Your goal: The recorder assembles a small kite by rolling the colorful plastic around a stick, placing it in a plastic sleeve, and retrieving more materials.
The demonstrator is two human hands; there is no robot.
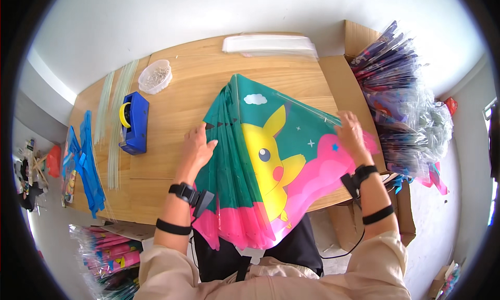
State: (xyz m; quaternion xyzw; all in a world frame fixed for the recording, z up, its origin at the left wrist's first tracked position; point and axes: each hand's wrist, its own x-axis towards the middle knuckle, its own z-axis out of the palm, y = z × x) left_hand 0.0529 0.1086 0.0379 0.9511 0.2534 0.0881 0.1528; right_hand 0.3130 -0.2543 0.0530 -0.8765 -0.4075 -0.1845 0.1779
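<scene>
A green and pink kite (307, 149) with a yellow cartoon figure and a white cloud lies over the table's front edge, its lower part reaching my lap. Its left side is gathered into many narrow folds (229, 164), while the right panel is spread flat. A thin clear rod (307, 108) runs along the upper right edge. My left hand (197, 149) rests at the left edge of the folds, thumb apart from the fingers. At the right corner, my right hand (352, 136) has its fingers closed on the kite's edge; some fingertips are hidden.
On the wooden table (177, 185) are a blue tape dispenser (136, 125), a white bowl of small parts (155, 77), thin pale rods (120, 117), blue strips (88, 164) and clear plastic sleeves (268, 45). A cardboard box (341, 84) with many wrapped packs (390, 91) stands right; more packs (107, 248) lie lower left.
</scene>
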